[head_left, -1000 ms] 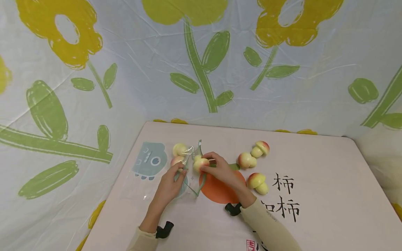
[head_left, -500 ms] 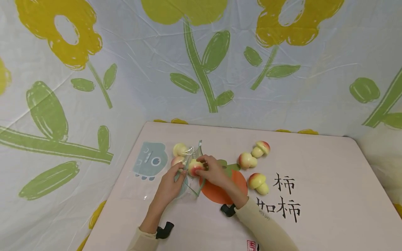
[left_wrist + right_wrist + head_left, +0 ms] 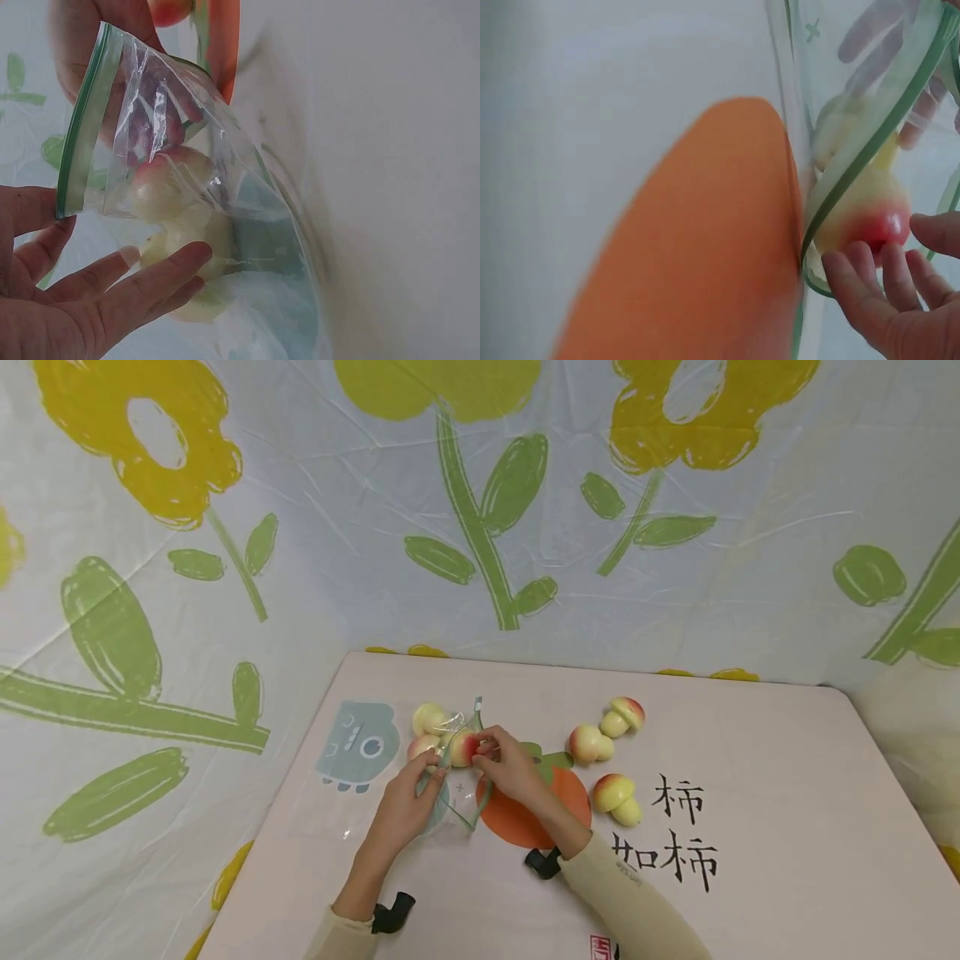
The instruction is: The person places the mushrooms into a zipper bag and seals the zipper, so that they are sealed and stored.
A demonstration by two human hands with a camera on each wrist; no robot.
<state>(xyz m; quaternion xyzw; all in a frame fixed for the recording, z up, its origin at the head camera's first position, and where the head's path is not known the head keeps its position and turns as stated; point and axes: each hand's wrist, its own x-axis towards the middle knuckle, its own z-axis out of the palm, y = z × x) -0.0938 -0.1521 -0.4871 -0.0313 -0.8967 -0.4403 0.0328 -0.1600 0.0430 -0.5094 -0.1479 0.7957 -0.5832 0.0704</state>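
Note:
A clear zip bag (image 3: 360,739) with a blue-green monster print lies at the left of the table, its green-edged mouth spread toward the right. My left hand (image 3: 408,797) pinches one lip of the mouth between thumb and finger, with the other fingers spread along the outside. Inside are yellow mushroom-shaped toys (image 3: 430,718). At the mouth sits another mushroom-shaped toy (image 3: 866,214), red on its near side, partly behind the bag's lip. My right hand (image 3: 510,768) is right at it, fingertips touching its red side and thumb spread apart from the fingers.
Three more mushroom-shaped toys lie right of my right hand: one at the back (image 3: 622,717), one in the middle (image 3: 588,744), one nearer me (image 3: 617,798). The pink tabletop (image 3: 787,777) bears an orange persimmon print (image 3: 525,814) and black characters. A flowered cloth (image 3: 315,527) hangs behind.
My right hand has moved left with the mushroom-shaped toy, bringing it into the bag's mouth; its fingers have since loosened around it. My left hand stays on the bag.

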